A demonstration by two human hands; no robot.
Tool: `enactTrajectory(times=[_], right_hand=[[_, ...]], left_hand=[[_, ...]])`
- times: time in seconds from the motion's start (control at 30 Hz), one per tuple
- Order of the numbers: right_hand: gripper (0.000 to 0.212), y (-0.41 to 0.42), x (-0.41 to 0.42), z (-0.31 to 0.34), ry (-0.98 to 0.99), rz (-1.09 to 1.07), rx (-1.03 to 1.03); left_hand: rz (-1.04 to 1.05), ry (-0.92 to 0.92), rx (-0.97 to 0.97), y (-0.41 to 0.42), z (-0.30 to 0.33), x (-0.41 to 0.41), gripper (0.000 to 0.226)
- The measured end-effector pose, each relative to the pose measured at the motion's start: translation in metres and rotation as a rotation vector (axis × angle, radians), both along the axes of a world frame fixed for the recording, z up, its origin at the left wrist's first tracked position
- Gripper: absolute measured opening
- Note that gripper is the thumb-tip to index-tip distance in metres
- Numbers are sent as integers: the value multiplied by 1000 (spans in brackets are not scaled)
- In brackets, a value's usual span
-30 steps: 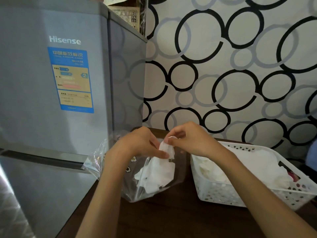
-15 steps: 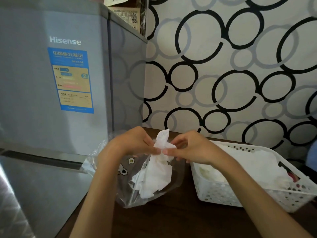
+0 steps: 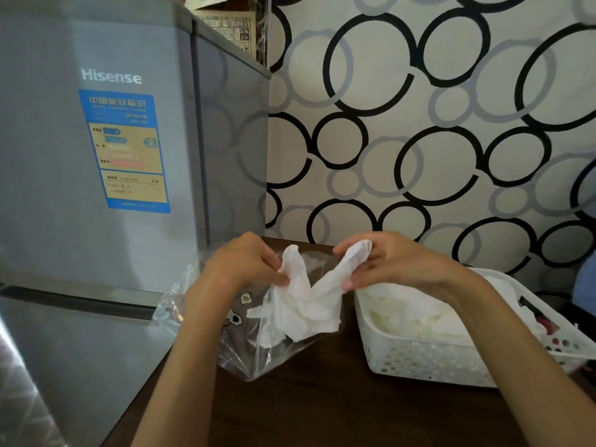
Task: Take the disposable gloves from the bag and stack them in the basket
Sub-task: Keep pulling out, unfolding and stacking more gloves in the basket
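1. Fridge (image 3: 96, 188): grey metal, flat smooth door, blue/yellow label, far left beside the table.
2. Wall (image 3: 451, 124): pale, printed with black and grey rings.
3. Table (image 3: 322, 408): dark brown wood, matte.
4. Basket (image 3: 419, 362): white plastic, rectangular, perforated sides, on the table at right; whitish crumpled gloves piled inside (image 3: 416, 311).
5. Bag (image 3: 245, 350): clear thin plastic, crinkled, small cartoon prints, on the table left of the basket, mouth up.
6. Glove (image 3: 306, 301): white thin film, crumpled. It is pulled apart into a V above the bag mouth, with two upper ends pointing up-left and up-right. The bunched body hangs down in front of the bag; long axis roughly vertical.
7. Left hand (image 3: 242, 266): fingers curled, thumb and fingers pinching the glove's left upper end.
8. Right hand (image 3: 387, 262): fingers curled, pinching the right upper end, just left of the basket's near corner.
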State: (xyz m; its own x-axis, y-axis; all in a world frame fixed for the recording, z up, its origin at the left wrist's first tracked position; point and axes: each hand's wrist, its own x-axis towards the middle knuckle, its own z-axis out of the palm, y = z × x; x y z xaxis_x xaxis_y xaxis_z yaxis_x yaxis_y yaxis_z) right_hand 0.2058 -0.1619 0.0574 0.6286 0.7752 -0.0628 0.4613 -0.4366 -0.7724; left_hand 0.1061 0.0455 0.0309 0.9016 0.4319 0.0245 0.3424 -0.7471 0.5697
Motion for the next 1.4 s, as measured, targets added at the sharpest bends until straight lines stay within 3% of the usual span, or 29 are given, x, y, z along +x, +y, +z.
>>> enactTrajectory(times=[0.1,0.2,0.23,0.3,0.37,0.43,0.57,0.77,0.83,0.9,0.97,1.03,1.13,1.23,1.33,1.4], right_hand=[[11,1,-2,1,-265,-66,-96],[42,-3,3,6,-377,-255,54],[44,-5,4,7,-373,-252,74],[26,-5,0,8,-339,-187,97],[8,-6,-1,8,-277,-242,258],[4,-8,1,8,-233,-350,416],[22,-14,3,6,-216,-404,384],[24,-27,2,-4,-169,-466,498],[23,-32,2,-6,-157,-460,542],[11,-39,1,-7,-151,-447,578],[5,-43,-2,-6,-104,-374,544],[15,-46,-4,-4,-22,-218,481],[20,-56,-5,0,37,-106,432],[18,-73,2,4,62,-136,394],[19,-86,10,6,71,-232,196],[40,-88,13,5,84,-239,44]], left_hand=[[57,-9,85,-5,-2,4,15],[89,-2,137,-10,-6,9,20],[103,4,163,-12,-7,10,20],[115,27,216,-15,-11,12,20],[102,60,234,-17,-17,15,22],[92,85,255,-17,-24,19,26],[21,152,210,-19,-29,24,32],[-238,260,118,-24,-18,20,29],[-283,210,100,-22,-17,19,25],[-248,12,45,-26,-11,21,26],[-226,-222,-76,-44,-3,24,53],[-415,-289,-220,-69,3,25,70],[-651,-261,-349,-98,-2,28,48],[-612,-280,-320,-94,-8,33,46],[-555,-295,-332,-88,-5,33,19],[-538,-313,-344,-87,-4,32,14]])
